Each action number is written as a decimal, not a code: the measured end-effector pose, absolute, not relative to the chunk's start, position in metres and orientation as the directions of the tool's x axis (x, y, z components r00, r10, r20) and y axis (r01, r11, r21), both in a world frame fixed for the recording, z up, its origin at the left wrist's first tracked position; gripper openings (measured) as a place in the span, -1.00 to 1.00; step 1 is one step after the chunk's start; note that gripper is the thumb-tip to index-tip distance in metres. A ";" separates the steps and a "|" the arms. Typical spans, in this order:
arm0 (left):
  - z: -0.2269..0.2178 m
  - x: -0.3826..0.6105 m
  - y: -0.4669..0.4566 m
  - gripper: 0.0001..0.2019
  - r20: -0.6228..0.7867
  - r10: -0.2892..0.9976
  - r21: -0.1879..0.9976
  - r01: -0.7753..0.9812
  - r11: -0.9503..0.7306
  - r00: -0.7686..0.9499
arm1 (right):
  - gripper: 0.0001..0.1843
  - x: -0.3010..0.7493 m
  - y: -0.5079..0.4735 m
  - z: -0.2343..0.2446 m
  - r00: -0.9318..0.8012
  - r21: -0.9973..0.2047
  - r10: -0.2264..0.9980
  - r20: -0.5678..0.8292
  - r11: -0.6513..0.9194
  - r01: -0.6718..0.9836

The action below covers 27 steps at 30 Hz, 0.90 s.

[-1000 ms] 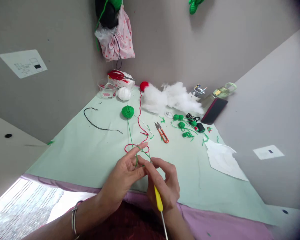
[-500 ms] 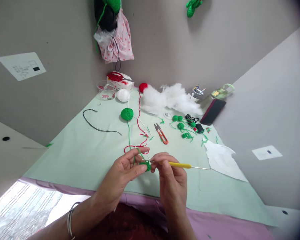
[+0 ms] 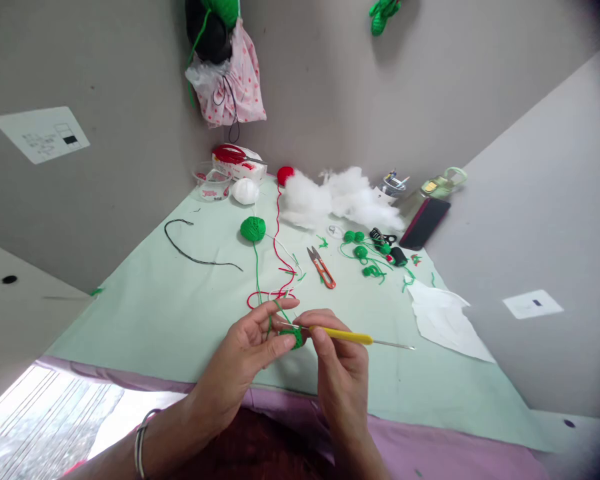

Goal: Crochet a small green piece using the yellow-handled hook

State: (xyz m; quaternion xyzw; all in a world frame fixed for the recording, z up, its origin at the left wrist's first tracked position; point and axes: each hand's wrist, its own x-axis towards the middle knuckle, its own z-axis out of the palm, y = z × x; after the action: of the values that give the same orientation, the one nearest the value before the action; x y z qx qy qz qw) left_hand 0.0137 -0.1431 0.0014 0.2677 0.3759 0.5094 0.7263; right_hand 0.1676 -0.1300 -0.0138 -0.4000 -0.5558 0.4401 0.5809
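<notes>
My left hand (image 3: 253, 347) pinches a small green crochet piece (image 3: 294, 337) between thumb and fingers, with green yarn running over its raised index finger. My right hand (image 3: 341, 360) is closed around the yellow handle of a crochet hook (image 3: 347, 335). One metal end of the hook lies at the top of the green piece; the other end points right over the table. From my left hand a green strand leads back to a green yarn ball (image 3: 253, 229). Loops of red yarn (image 3: 253, 298) lie just beyond my fingers.
Orange thread snips (image 3: 322, 268) lie beyond my hands. White stuffing (image 3: 340, 200) is heaped at the back, beside a phone (image 3: 425, 223) leaning on a bottle. Small green crocheted balls (image 3: 361, 252) sit at the right, near torn white paper (image 3: 443, 320). A black cord (image 3: 195, 257) lies left.
The crochet hook has shifted left, its tip reaching further past the green piece, and its rear end has dipped. My right hand has moved slightly left with it.
</notes>
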 end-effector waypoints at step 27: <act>0.000 0.008 -0.143 -0.73 -0.075 0.997 0.982 -0.173 0.073 -0.007 | -0.74 0.179 -0.139 0.001 -0.097 -0.803 0.835 0.542 0.549 0.232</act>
State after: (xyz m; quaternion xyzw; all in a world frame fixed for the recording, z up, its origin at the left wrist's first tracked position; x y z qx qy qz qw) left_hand 0.0081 -0.1430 -0.0003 0.4323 0.4765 0.5260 0.5562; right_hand 0.1788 -0.1390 0.0007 -0.3877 -0.6877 0.2745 0.5490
